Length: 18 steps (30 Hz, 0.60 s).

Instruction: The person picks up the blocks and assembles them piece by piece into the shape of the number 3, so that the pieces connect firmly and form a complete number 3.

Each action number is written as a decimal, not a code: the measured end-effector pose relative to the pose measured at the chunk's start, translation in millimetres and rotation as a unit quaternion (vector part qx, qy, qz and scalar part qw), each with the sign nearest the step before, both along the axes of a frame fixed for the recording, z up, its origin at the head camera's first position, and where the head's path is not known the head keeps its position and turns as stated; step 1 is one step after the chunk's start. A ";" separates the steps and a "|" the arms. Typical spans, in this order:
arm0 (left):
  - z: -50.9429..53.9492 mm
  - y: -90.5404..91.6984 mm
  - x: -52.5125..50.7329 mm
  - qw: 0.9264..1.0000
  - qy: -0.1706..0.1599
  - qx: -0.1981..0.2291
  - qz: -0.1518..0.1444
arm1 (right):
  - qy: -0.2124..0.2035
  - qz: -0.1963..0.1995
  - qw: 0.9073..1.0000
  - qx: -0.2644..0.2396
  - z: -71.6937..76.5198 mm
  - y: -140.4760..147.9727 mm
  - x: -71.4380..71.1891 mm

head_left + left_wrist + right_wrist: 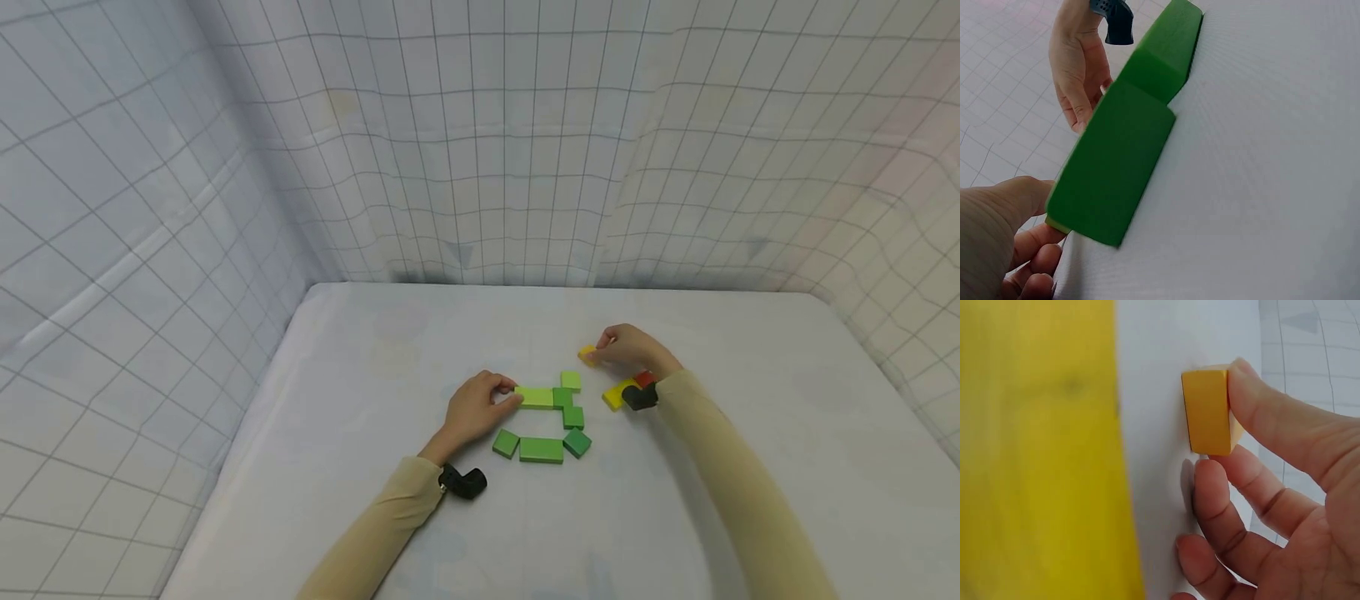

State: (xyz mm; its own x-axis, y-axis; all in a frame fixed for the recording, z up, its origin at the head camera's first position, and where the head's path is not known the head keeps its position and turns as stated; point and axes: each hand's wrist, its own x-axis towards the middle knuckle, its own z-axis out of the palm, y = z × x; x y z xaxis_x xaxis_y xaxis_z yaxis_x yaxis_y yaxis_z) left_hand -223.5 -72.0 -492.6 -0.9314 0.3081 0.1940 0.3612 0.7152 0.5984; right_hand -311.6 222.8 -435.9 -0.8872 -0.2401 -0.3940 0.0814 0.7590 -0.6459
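In the head view my left hand (474, 406) holds the left end of a lime-green rectangular block (535, 397) between thumb and fingers. A sliver of that block (1057, 225) shows between the fingers in the left wrist view, mostly behind a green block (1113, 162). Farther right, my right hand (630, 346) pinches a small orange-yellow block (1209, 412) at the table surface. Touching the lime block's right end is a small green square block (562, 397), with a light green square (571, 381) above it and another green square (573, 417) below.
Nearer me lie a green rectangular block (541, 451), a tilted green square (506, 443) and a tilted dark green square (577, 442). Under my right wrist are a yellow block (617, 394) and a red block (645, 378), partly covered. A gridded curtain (480, 167) hangs behind the white table (360, 400).
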 end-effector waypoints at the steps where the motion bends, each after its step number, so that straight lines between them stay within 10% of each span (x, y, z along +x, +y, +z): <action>1: 0.0 0.1 0.0 1.000 0.000 0.001 0.000 | 0.005 0.004 1.000 -0.004 -0.6 -3.0 -0.5; 18: 0.5 1.3 -0.1 1.000 -0.004 0.000 0.005 | 0.020 -0.010 0.999 -0.026 -16.8 -27.8 3.5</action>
State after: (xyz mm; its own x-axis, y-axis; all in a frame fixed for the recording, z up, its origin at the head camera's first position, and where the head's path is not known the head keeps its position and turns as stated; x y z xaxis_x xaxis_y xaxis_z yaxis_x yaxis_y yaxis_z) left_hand -223.6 -70.7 -492.1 -0.9361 0.2982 0.1865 0.3488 0.7186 0.6017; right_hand -308.1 194.9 -452.7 -0.9070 -0.2411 -0.3453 0.0696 0.7228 -0.6876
